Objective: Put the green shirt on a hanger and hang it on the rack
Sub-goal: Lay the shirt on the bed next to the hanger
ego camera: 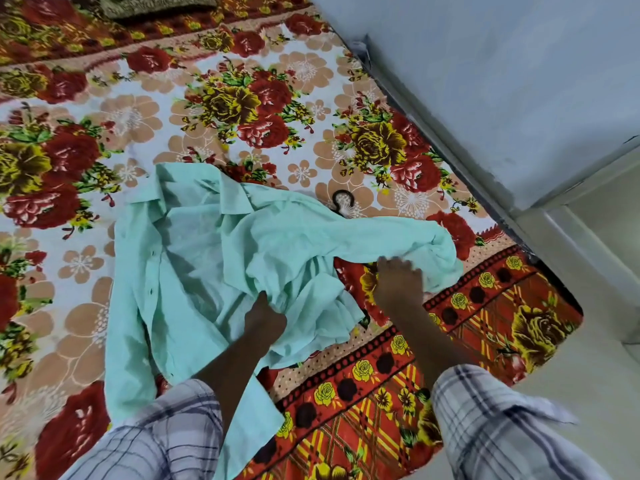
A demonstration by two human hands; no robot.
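Left hand (265,318) grips a bunched fold of the green shirt (194,258), fingers buried in the cloth. Right hand (398,280), blurred, curls its fingers onto the shirt's edge, at 3 o'clock of the left. Shirt lies crumpled mid-bed with its collar open. The fabric is thin, soft and wrinkled, one panel trailing toward 6 o'clock. Dark curved hanger hook (343,202) pokes out from under the shirt at 12 o'clock of the right hand, rest hidden. Floral bedsheet (104,109) lies flat, open room from 9 to 12 o'clock. Pale wall (502,81) runs along the bed edge at 2 o'clock. Rounded bed corner (568,306) at 3 o'clock.
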